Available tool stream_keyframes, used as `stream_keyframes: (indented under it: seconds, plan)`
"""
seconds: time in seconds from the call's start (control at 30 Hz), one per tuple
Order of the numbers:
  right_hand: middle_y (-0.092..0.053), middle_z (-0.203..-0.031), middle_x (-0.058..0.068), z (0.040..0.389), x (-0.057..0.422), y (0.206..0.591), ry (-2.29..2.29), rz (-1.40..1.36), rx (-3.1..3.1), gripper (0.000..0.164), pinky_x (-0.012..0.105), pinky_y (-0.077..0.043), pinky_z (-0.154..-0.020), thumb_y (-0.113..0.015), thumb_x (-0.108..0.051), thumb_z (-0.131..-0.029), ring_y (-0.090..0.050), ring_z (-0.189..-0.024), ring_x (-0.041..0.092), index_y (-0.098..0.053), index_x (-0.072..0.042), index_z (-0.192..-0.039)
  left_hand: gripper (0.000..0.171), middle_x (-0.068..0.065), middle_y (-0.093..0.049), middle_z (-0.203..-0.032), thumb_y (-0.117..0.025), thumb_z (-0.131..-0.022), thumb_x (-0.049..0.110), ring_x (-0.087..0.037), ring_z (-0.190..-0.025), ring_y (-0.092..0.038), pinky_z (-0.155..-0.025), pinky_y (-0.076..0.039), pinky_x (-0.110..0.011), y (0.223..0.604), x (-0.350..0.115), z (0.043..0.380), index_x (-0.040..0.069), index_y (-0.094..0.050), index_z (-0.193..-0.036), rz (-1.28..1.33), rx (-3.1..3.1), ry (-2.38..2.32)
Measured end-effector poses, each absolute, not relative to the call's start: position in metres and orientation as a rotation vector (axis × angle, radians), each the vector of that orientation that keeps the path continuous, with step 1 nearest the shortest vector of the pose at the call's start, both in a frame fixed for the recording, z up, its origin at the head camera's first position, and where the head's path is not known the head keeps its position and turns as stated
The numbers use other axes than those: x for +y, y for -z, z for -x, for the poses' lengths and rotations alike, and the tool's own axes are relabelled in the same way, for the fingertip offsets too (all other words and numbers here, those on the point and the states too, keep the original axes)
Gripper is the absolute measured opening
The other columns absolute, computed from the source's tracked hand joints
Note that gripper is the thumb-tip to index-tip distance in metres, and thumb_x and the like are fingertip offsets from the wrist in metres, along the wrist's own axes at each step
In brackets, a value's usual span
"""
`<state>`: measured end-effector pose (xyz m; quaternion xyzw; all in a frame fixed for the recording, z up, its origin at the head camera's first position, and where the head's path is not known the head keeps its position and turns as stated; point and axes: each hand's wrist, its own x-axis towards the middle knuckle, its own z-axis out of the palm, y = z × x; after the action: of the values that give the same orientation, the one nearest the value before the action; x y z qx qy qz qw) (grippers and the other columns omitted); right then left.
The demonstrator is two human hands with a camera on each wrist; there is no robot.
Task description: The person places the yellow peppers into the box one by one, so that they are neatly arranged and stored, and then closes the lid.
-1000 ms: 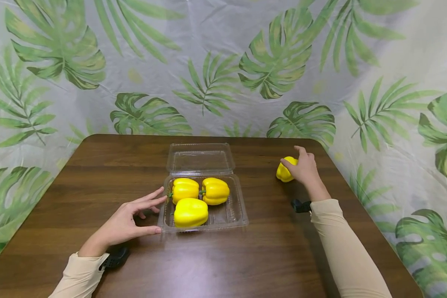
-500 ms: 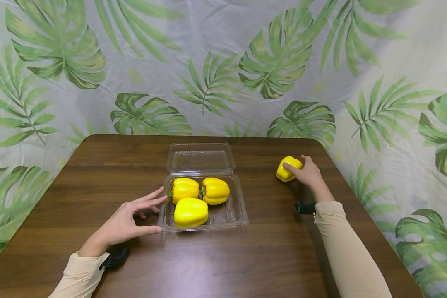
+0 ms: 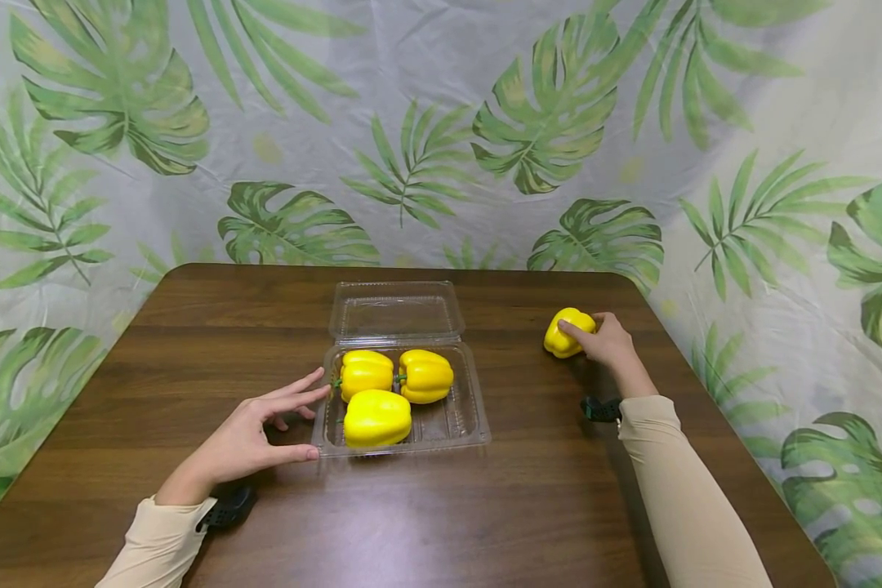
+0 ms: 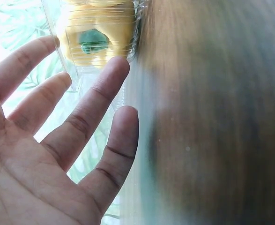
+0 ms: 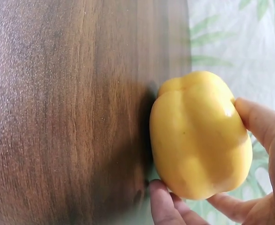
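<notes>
The pepper (image 5: pixel 198 136) sits between the thumb and fingers of the right hand (image 3: pixel 608 341), which bend around its sides in a light grip. It is on the surface (image 3: pixel 529 490) or very slightly above it; the contact itself is hard to make out. It should be light for its bulk, firm and fairly stiff, giving little under a gentle squeeze. Its glossy skin looks smooth enough to slip or roll from a grip at the tips alone, and a hard pinch could bruise or dent it. The best hold is probably across its widest part, thumb against the fingers on opposite sides, using the shallow grooves between lobes as seats. No stem shows within the fingers, so the body is the place to take it.

Well off to the left of these fingers is the clear box (image 3: pixel 478 408), likely thin and easily flexed. Three peppers (image 3: pixel 377 418) lie inside, and the lid (image 3: pixel 397 314) is laid back behind them. At its left side the left hand (image 3: pixel 253 433) has its fingers spread and extended, with the thumb tip at the near corner, gripping nothing. Beyond both hands hangs a leaf-patterned cloth (image 3: pixel 441 65).
</notes>
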<state>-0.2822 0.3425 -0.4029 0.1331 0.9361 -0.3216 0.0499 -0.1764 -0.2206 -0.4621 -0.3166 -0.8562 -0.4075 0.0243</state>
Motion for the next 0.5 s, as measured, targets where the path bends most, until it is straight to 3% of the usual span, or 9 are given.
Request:
stream_keyframes:
  seconds: [0.17,0.3,0.5]
  plan:
    - [-0.051,-0.150,0.040,0.2826,0.3429,0.4020,0.973,-0.407,2.839,0.104,0.031,-0.057,-0.083,-0.056,-0.068,-0.102,-0.073,-0.096,0.033,-0.030,0.015,-0.160,0.078,-0.012,-0.045,-0.170,-0.094,-0.085,0.032,-0.015,-0.107,-0.074,-0.080,-0.057,-0.030,0.4615,-0.2204,0.1764,0.015,-0.061,-0.153,0.976,-2.654,1.256]
    - [-0.044,-0.156,0.040,0.2831,0.3426,0.4041,1.093,-0.434,2.774,0.105,0.031,-0.064,-0.085,-0.059,-0.066,-0.102,-0.073,-0.113,0.040,-0.027,0.014,-0.162,0.078,-0.012,-0.046,-0.170,-0.094,-0.085,0.032,-0.015,-0.107,-0.074,-0.079,-0.057,-0.030,0.4617,-0.2204,0.1763,0.015,-0.062,-0.153,0.976,-2.653,1.256]
    - [-0.034,-0.163,0.038,0.2836,0.3424,0.4066,1.277,-0.459,2.675,0.106,0.035,-0.064,-0.089,-0.063,-0.061,-0.102,-0.060,-0.137,0.046,-0.018,0.011,-0.165,0.078,-0.012,-0.045,-0.170,-0.094,-0.085,0.032,-0.015,-0.107,-0.074,-0.080,-0.057,-0.030,0.4622,-0.2206,0.1760,0.016,-0.062,-0.153,0.975,-2.653,1.264]
